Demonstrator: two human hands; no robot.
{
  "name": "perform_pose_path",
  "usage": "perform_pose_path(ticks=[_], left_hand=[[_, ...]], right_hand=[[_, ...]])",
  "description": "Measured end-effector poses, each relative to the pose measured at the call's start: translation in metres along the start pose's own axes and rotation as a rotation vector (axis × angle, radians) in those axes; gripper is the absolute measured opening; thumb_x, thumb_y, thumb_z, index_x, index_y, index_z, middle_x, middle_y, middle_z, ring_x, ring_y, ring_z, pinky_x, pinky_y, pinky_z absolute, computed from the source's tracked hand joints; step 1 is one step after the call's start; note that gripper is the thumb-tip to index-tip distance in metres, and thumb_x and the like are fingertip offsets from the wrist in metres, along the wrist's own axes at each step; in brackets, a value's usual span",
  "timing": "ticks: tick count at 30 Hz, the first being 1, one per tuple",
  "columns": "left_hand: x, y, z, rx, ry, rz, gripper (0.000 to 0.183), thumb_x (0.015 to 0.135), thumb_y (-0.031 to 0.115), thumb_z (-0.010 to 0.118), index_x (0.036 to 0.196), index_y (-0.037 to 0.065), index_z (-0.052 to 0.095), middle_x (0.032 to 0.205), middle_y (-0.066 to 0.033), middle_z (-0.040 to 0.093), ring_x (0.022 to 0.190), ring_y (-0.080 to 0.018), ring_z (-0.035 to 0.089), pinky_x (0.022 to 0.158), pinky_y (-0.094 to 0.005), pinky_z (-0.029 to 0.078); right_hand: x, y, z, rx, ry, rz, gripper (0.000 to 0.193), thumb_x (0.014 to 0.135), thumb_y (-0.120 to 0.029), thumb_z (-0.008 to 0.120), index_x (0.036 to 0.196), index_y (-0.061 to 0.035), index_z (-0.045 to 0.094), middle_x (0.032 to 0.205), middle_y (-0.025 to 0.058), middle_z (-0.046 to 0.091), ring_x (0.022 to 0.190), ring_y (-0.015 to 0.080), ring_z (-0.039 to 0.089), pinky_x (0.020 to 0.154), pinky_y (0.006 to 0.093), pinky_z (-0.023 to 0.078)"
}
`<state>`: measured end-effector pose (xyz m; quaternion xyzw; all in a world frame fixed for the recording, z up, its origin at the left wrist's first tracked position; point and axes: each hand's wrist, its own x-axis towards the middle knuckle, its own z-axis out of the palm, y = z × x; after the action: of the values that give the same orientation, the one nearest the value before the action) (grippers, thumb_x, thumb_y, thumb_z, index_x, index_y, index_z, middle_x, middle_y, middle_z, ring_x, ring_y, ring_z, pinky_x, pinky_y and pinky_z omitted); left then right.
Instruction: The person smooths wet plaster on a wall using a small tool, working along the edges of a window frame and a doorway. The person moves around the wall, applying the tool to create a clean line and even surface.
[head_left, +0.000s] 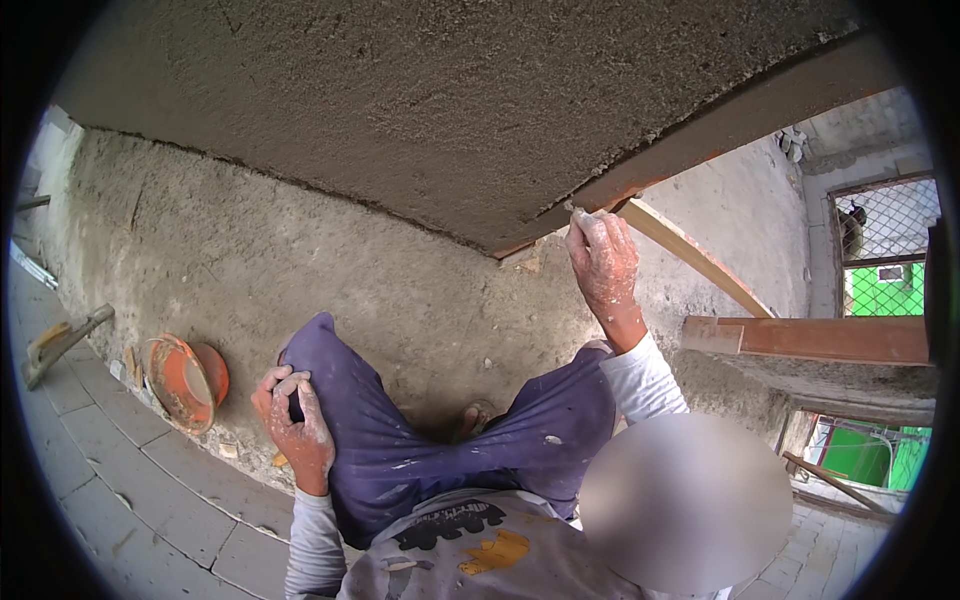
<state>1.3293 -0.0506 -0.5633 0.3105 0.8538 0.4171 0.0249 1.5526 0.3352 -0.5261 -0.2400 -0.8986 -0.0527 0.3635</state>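
My right hand [603,262], dusted with pale mortar, is raised to the lower edge of a rough grey plastered surface [450,110]. Its fingers are closed on a small pale object [581,214] that touches this edge, next to a wooden batten [690,255]. My left hand [295,425], also mortar-stained, rests on my left knee in purple trousers [370,420], its fingers curled with nothing visible in them. I am squatting close to a rough rendered wall [300,260].
An orange pan [185,380] leans against the wall's foot at the left. A wooden float [60,340] lies on the grey paving [130,480]. A brown plank [820,338] juts in at the right, below a mesh window [885,230].
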Motion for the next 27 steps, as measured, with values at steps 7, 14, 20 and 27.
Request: perform_pose_path(ticks=[7,14,20,27], left_hand=[[0.003,-0.001,0.001,0.018,-0.005,0.04,0.01,0.105,0.009,0.065,0.109,0.003,0.071,0.126,-0.0152,0.064,0.122,-0.0322,0.057,0.108,-0.0469,0.043],[0.003,-0.003,0.001,0.01,-0.003,0.042,0.011,0.104,0.011,0.067,0.11,0.003,0.074,0.127,-0.0137,0.065,0.123,-0.0315,0.056,0.107,-0.047,0.043],[0.001,-0.001,0.0,0.016,-0.011,0.023,0.011,0.105,0.01,0.066,0.11,0.003,0.072,0.128,-0.0148,0.064,0.123,-0.0315,0.057,0.109,-0.0465,0.043],[-0.001,-0.002,-0.002,-0.007,-0.001,0.003,0.012,0.104,0.011,0.068,0.11,0.003,0.075,0.127,-0.0132,0.064,0.122,-0.0307,0.056,0.108,-0.046,0.043]], right_hand=[[0.034,-0.005,-0.041,-0.021,0.139,-0.01,0.032,0.079,0.011,0.083,0.104,-0.0028,0.07,0.083,0.0105,0.066,0.076,0.0279,0.067,0.067,0.039,0.054],[0.053,-0.01,-0.043,-0.043,0.169,-0.038,0.028,0.079,0.009,0.084,0.101,-0.0022,0.071,0.083,0.0101,0.067,0.076,0.0267,0.067,0.069,0.0377,0.055],[0.029,-0.005,-0.018,-0.033,0.109,0.001,0.024,0.083,0.003,0.085,0.1,-0.0037,0.07,0.08,0.0098,0.064,0.074,0.0278,0.065,0.067,0.0391,0.053],[0.012,-0.006,-0.003,-0.063,0.036,0.045,0.022,0.084,0.001,0.084,0.1,-0.0045,0.07,0.083,0.0105,0.065,0.076,0.0286,0.065,0.068,0.0391,0.054]])
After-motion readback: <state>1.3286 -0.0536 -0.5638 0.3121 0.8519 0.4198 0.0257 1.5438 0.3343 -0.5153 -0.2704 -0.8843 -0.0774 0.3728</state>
